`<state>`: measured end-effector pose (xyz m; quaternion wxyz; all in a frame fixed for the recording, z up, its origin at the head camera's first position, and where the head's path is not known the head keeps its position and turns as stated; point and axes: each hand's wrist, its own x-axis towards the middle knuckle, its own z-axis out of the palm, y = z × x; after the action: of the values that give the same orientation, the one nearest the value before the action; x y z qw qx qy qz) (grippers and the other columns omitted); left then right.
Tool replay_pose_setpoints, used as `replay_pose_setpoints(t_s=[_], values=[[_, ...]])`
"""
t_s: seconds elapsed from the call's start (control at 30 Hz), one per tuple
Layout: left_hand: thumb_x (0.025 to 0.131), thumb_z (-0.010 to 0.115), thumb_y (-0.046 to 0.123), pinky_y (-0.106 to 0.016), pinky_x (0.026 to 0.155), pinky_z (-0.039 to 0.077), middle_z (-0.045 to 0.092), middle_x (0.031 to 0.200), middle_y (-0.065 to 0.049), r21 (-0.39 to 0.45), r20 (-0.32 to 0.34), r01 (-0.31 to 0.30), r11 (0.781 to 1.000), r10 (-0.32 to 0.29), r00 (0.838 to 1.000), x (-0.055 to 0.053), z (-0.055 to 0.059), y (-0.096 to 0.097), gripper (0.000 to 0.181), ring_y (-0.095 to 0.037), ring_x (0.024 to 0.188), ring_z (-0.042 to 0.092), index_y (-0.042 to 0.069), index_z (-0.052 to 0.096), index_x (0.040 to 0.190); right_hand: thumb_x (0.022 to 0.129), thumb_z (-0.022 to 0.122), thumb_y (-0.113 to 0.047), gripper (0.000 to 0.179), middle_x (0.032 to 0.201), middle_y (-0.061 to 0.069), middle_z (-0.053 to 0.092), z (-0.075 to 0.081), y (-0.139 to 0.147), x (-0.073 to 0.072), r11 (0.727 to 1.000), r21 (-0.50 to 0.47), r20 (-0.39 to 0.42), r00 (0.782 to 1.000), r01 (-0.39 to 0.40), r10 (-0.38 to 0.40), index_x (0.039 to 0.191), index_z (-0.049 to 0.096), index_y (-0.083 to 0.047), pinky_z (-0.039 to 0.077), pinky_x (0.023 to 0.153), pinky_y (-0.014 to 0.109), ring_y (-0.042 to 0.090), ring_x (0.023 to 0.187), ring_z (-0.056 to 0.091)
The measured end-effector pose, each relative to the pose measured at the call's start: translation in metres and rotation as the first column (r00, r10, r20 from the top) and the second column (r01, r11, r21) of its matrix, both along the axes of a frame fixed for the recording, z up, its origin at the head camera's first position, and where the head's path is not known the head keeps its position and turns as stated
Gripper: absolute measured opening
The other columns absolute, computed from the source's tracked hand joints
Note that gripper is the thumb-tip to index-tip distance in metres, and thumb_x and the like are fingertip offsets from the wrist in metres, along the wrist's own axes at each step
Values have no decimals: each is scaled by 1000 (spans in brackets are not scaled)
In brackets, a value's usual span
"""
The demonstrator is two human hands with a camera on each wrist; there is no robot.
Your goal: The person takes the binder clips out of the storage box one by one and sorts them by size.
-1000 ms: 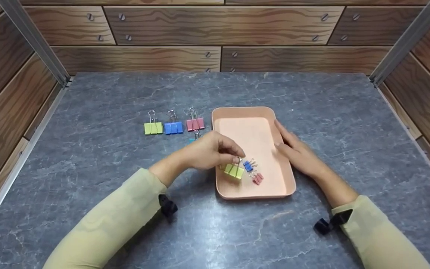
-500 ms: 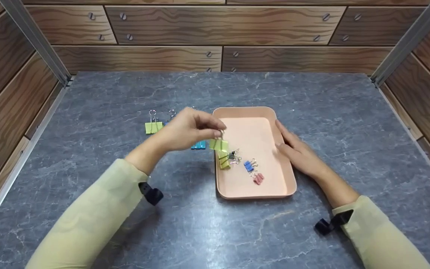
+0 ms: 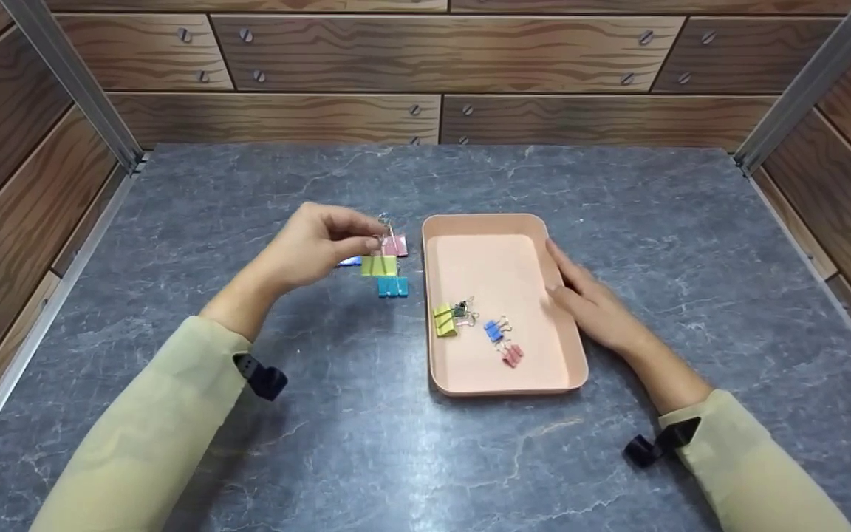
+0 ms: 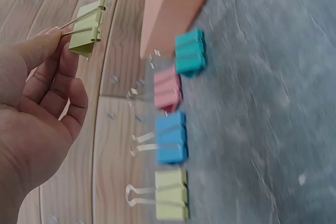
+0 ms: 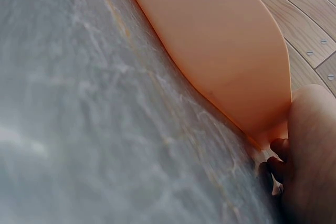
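My left hand [image 3: 307,247] pinches a yellow-green binder clip [image 3: 379,266] by its wire handles, raised over the row of clips left of the tray. In the left wrist view, the held clip [image 4: 86,30] hangs from thumb and fingertips. Below it are a teal clip [image 4: 190,52], a pink clip [image 4: 167,88], a blue clip [image 4: 171,137] and another yellow-green clip [image 4: 171,195]. My right hand [image 3: 595,310] grips the right wall of a peach tray [image 3: 488,273], thumb over the rim. Inside lie a yellow-green clip [image 3: 444,321], a blue clip [image 3: 493,331] and a pink clip [image 3: 513,355].
A small dark clip [image 3: 459,309] lies beside the yellow-green one in the tray. All stands on a grey marbled tabletop [image 3: 425,451]. Wood-patterned panels [image 3: 337,118] enclose the back and sides, with metal posts [image 3: 74,89] at the corners.
My left hand has lifted the yellow-green clip out of the tray and carried it left, over the clips on the table. The right hand stays at the tray's side.
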<state>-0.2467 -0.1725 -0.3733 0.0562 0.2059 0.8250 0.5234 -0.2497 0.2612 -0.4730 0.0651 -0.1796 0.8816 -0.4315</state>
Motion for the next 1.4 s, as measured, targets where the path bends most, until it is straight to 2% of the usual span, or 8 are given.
replay_pose_setpoints(t_s=[0.17,0.33,0.43,0.77,1.03,1.4], values=[[102,73,8,-26,75,58,78,116,-7,-27,18,-72,997,73,997,-3,-9,-16,19,-17,92,69,8,81,119,112,51,-35,66,175,11,21,0,1,0,1000,4,6,1000,3,-3,170,20,-34,15,127,59,35,159,18],[102,72,7,-36,81,60,77,118,-8,-29,45,-123,992,124,991,-4,-20,-28,19,-17,94,69,8,81,118,112,51,-39,66,175,10,19,0,2,0,1000,1,23,1000,0,0,170,20,-37,13,127,61,34,160,15],[101,72,6,-37,83,61,76,120,-11,-11,55,-129,992,129,990,-5,-25,-33,19,-16,95,70,6,81,118,111,52,-38,67,175,10,19,0,1,0,1000,7,19,1000,-2,2,170,19,-37,13,127,62,35,160,14],[99,74,4,-22,77,56,77,116,-14,-4,65,-144,990,144,987,-6,-40,-40,22,-14,93,67,-4,77,119,111,52,-36,67,175,10,21,-1,1,0,1000,2,12,1000,5,-5,170,21,-35,14,127,60,35,160,17],[98,74,2,-22,75,55,78,113,-14,-41,54,-146,988,148,988,-5,-49,-42,22,-14,90,66,-4,78,119,111,52,-34,66,175,11,21,-1,1,0,1000,-3,4,1000,-1,1,170,22,-32,13,126,63,38,160,16],[98,75,4,-20,76,55,78,113,-15,-47,69,-163,986,166,984,-4,-57,-42,21,-13,92,67,-2,78,118,112,52,-35,67,175,11,19,-1,1,-2,1000,-13,5,1000,-16,16,171,20,-30,13,127,59,34,160,15]])
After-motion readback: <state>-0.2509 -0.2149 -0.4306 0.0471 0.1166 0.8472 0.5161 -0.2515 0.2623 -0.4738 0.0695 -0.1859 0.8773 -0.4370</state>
